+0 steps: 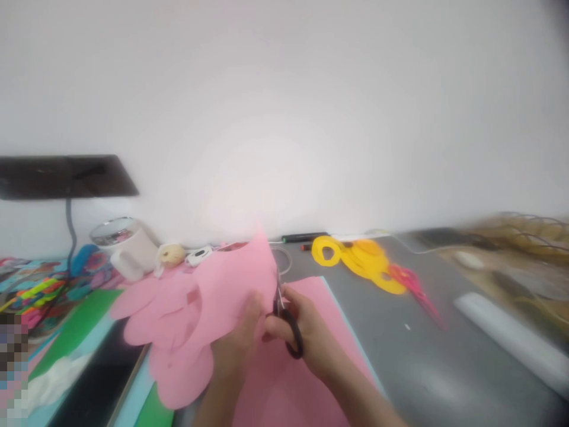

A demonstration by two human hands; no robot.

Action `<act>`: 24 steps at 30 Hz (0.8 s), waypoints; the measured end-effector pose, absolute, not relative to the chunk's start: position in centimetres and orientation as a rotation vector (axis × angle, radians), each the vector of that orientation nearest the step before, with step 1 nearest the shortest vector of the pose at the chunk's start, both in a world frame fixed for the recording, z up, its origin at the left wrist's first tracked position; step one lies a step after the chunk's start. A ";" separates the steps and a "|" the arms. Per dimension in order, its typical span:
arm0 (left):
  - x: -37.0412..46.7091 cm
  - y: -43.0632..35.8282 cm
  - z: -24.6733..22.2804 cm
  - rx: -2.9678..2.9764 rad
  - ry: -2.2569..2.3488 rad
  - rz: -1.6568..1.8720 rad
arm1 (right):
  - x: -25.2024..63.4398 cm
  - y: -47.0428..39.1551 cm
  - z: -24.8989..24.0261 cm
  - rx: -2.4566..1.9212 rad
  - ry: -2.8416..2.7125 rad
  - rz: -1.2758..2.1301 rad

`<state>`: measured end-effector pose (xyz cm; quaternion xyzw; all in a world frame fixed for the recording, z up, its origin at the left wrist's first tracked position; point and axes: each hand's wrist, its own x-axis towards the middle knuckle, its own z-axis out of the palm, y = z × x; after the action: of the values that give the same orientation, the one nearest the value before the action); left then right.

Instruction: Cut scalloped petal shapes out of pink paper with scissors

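Note:
My left hand (242, 329) grips a sheet of pink paper (235, 284) by its lower right part, thumb on the near face. The sheet is held up off the desk and has curved cut edges. In my right hand (306, 332) is a pair of scissors (291, 332) with black handles, fingers through the loops. Its blades point up and away, along the right edge of the pink sheet. Several pink paper discs (186, 376) lie to the left of my left hand. Below both hands a larger pink sheet (284, 391) rests on the desk.
Yellow paper rings (368, 261) and pink-handled scissors (413, 290) lie right of centre on the grey desk (413, 367). A white mug (137, 249) stands at the back left. A white roll-like object (511, 338) is at the right. The wall (284, 118) bounds the desk behind.

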<state>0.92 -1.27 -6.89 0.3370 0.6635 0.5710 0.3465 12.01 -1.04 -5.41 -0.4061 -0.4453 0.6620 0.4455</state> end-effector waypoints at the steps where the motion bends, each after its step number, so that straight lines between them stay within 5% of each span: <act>1: 0.9 -1.3 -6.7 0.861 1.748 1.449 | 12.0 -1.0 -5.4 -1.008 -1.101 1.643; 24: 1.3 -1.6 -5.4 0.824 1.762 1.420 | 11.7 -1.1 -5.4 -1.026 -1.069 1.671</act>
<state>1.29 -1.65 -5.43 0.3193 0.6831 0.5503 0.3585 11.69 -1.15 -5.37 -0.4130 -0.4300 0.6725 0.4386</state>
